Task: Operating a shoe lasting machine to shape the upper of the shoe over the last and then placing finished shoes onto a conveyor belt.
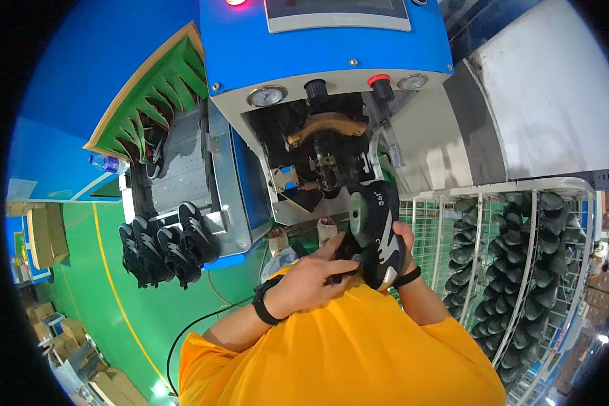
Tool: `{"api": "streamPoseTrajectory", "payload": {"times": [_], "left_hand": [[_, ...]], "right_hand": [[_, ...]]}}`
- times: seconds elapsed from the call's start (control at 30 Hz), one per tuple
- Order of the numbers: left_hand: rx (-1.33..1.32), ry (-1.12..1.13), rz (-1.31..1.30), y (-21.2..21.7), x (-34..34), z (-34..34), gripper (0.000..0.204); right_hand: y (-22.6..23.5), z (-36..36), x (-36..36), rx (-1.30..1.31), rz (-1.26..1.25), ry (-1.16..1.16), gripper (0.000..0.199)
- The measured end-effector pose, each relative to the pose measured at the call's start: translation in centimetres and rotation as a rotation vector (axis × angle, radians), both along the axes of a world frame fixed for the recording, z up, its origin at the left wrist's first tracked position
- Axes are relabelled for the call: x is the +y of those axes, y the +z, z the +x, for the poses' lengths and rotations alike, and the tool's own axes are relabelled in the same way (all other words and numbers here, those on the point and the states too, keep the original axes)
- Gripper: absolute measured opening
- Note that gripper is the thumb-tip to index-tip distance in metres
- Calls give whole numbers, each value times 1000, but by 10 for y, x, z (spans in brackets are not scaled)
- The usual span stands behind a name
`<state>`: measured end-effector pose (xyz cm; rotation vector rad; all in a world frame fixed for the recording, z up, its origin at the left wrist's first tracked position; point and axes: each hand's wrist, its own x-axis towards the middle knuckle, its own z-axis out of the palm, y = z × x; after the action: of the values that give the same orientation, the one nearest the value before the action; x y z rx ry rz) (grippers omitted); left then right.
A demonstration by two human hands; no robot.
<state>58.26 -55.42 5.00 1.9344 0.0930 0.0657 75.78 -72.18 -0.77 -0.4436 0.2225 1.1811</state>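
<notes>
A black and grey shoe with white side markings is held close to my body, in front of the machine. A grey-green last with a round hole shows at its side. My right hand is closed round the shoe's outer right side. My left hand is bent at the shoe's left, its fingers closed on dark material. Whether that material belongs to the same shoe I cannot tell. A black band sits on each wrist.
The blue and white machine stands ahead, with gauges, knobs and a brown curved pad. Several shoes sit on the conveyor's near end at left. A white wire rack with dark lasts or shoe parts stands right. A cable runs at left.
</notes>
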Motion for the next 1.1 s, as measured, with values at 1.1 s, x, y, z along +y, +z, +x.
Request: {"api": "streamPoseTrajectory", "payload": {"times": [1.1], "left_hand": [[309, 308, -60, -82, 43, -13, 32]], "right_hand": [[7, 44, 122, -2026, -1160, 267, 86]]}}
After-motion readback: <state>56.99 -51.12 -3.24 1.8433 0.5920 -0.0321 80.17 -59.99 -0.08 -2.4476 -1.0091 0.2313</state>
